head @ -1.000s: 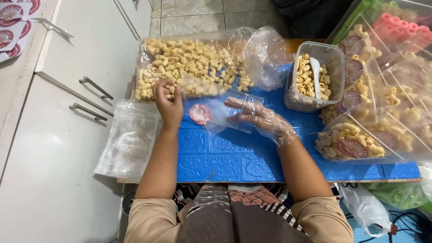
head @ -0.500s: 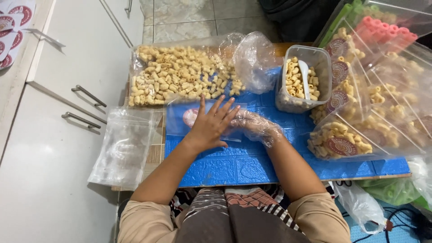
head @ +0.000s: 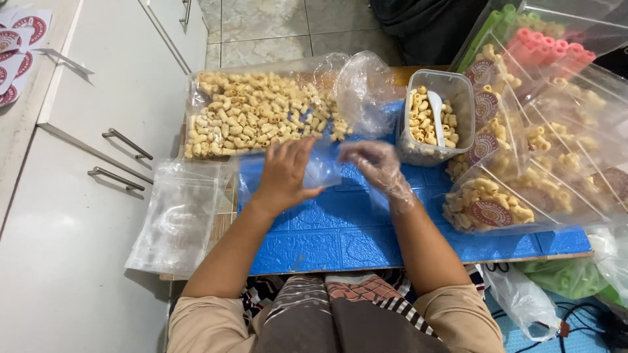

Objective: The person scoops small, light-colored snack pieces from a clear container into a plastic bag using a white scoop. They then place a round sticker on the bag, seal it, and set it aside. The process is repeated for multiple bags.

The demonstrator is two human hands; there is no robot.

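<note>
A: What changed in the last second?

B: The left hand (head: 282, 175) has left the heap of pale tube-shaped snacks (head: 255, 117) and now, with the gloved right hand (head: 374, 165), pinches a small clear plastic bag (head: 324, 171) just in front of that heap, over the blue embossed bench (head: 340, 229).

A: Meaning?

B: Probably opening an unfilled bag. The stack of clear bags (head: 176, 219) lies left of the heap.

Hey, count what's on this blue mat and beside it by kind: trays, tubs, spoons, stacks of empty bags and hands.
Clear tray of beige tube snacks: 1
Clear square plastic tub of snacks: 1
White plastic spoon: 1
Stack of empty clear bags: 1
Hands, bare left and plastic-gloved right: 2
Total: 6
</note>
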